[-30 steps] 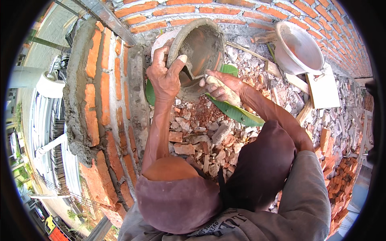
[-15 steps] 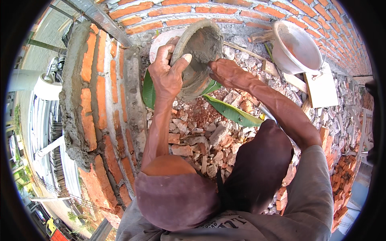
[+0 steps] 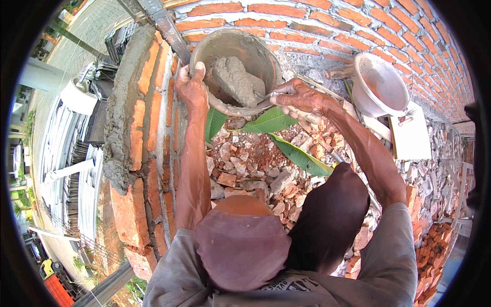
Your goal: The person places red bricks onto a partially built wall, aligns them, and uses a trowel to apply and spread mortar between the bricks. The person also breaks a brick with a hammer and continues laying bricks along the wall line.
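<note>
A mortar-crusted bucket (image 3: 279, 64) stands tilted against the foot of the brick wall. My left hand (image 3: 193, 89) grips its left rim, thumb up over the edge. My right hand (image 3: 299, 97) is closed at the bucket's near right rim around the handle of a trowel (image 3: 262, 101). Most of the trowel's blade is hidden under a thick lump of wet grey mortar (image 3: 235, 79) inside the bucket. Green leaves (image 3: 271, 120) lie just below the bucket, on the rubble.
To my left runs a low brick wall (image 3: 137, 133) with wet mortar along its top. A second whitish bucket (image 3: 360, 82) with a wire handle leans at the right, beside a white board (image 3: 410, 134). Broken brick and stone rubble (image 3: 245, 174) covers the ground before me.
The bucket has tipped back from its steeper tilt, its mouth now facing me more. A mortar lump now shows heaped on the trowel. My left hand has shifted along the rim.
</note>
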Motion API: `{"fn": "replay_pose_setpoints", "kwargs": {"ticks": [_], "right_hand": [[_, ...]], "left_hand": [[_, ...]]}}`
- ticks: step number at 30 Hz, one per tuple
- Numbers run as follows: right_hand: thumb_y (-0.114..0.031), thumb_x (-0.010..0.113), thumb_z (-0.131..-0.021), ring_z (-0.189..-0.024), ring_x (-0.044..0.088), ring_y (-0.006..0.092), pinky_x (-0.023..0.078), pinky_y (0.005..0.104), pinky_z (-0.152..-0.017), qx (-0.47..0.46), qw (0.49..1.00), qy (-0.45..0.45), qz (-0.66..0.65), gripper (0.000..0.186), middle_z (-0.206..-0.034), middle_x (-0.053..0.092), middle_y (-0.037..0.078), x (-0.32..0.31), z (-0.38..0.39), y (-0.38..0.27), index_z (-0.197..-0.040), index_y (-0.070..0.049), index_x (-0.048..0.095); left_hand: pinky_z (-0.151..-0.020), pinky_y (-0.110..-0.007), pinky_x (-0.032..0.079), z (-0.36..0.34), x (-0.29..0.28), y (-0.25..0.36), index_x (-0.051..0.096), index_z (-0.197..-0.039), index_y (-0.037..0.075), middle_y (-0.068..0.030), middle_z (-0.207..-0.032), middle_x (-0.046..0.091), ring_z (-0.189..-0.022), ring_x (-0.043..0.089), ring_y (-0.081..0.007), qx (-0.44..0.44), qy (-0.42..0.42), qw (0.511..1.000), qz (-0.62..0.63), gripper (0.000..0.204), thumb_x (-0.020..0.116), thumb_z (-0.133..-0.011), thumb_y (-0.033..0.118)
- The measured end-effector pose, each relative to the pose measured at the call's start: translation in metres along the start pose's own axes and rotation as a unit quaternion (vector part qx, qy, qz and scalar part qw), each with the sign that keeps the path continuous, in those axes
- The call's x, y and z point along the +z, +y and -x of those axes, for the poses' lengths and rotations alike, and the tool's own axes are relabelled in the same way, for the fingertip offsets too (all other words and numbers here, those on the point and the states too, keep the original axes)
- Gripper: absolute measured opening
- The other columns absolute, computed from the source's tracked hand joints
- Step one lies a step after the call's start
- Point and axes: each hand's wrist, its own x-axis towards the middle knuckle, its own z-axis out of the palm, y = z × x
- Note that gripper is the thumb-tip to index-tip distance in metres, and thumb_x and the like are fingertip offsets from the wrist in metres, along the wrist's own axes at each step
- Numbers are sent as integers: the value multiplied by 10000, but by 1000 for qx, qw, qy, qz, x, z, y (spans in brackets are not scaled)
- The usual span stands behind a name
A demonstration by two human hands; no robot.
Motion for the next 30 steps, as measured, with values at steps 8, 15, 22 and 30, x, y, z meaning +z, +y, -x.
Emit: {"fn": "replay_pose_setpoints", "kwargs": {"ticks": [8,15,22,30], "right_hand": [[-394,725,-896,-561,584,146,473,302,-486,-68,992,55,94,712,-735,626,101,-25,40,-59,-1293,143,478],[-332,754,-879,-556,580,128,460,286,-469,-36,971,-186,147,563,-720,619,74,23,28,-156,-1207,87,572],[-224,770,-809,-674,617,160,506,343,-601,-325,866,-254,282,398,-738,630,71,110,-16,-254,-1140,-25,671],[-148,639,-854,-929,608,296,511,426,-811,-641,464,12,612,475,-1026,587,127,177,-29,-269,-1318,-110,542]], "left_hand": [[-974,-465,463,101,-62,19,483,-1283,-181,-333,-1190,585,-1098,596,-400,-164,117,930,-306,711,661,-896,389],[-813,-458,542,273,-146,96,604,-1173,-69,-280,-1061,680,-917,695,-373,-290,-50,848,-441,523,697,-843,326],[-744,-451,529,415,-203,162,650,-1042,-23,-225,-957,698,-843,679,-392,-295,65,797,-523,352,689,-857,274],[-816,-465,555,648,-191,220,595,-1217,36,-155,-993,724,-903,708,-328,-478,435,615,-451,492,727,-858,345]]}}
